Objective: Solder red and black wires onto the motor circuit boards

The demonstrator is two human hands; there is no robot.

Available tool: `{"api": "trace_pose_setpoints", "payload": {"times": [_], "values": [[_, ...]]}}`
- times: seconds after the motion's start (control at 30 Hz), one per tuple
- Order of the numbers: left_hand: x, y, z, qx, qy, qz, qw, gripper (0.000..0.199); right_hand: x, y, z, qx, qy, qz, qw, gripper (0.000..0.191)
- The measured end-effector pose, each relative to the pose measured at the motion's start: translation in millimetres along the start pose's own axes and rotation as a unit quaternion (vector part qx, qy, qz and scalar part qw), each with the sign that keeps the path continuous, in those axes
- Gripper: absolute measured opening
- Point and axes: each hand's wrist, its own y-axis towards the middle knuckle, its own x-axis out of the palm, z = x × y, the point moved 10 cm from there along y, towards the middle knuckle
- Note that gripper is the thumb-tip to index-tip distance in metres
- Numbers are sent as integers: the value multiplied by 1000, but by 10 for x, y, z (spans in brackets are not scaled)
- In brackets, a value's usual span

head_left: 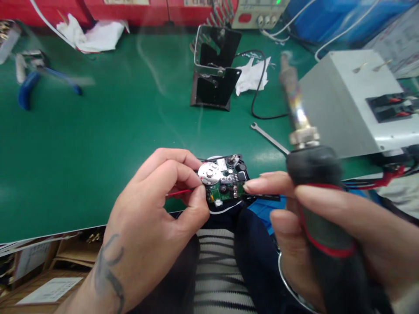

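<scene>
My left hand (163, 209) is closed at the left side of a small device with an exposed circuit board (225, 183). A thin red wire (180, 193) runs between its thumb and fingers toward the board; whether the fingertips also grip the board's edge is hard to tell. A round silver disc part (210, 173) sits at the board's upper left. My right hand (327, 222) is wrapped round a soldering iron (317, 174), which is blurred and points up, its tip away from the board. One outstretched fingertip of that hand touches or nearly touches the board's right edge.
A black iron stand (212, 87) is on the green bench (108, 109), with crumpled white tissue (253, 76) beside it. A wrench (270, 138) lies near the grey metal box (343, 100). Blue-handled pliers (29, 89) lie far left. Red bins (131, 15) line the back.
</scene>
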Motion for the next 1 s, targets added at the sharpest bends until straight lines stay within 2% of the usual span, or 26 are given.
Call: {"api": "trace_pose_setpoints", "payload": {"times": [0.13, 0.3, 0.4, 0.53, 0.67, 0.83, 1.0], "values": [[3, -85, -56, 2, -23, 9, 1000, 9, 174, 81, -72, -53, -5, -68, 996, 40], [-10, -312, -215, -14, -158, 51, 986, 23, 168, 49, -26, -52, -33, -47, 997, 39], [-30, -369, -175, 15, -142, 69, 987, 29, 155, 32, -100, -81, -53, -24, 995, 46], [28, -256, -18, 56, -96, 46, 993, 26, 149, 104, -185, -106, -27, -7, 994, 48], [69, -125, 48, 46, -92, 35, 994, 19, 157, 185, -209, -102, -16, -7, 995, 40], [74, -99, 97, 50, -81, 19, 995, 18, 146, 200, -207, -91, -15, -9, 996, 42], [71, -77, 48, 19, -83, 0, 996, 16, 174, 210, -210, -86, 19, -8, 996, 44]]}}
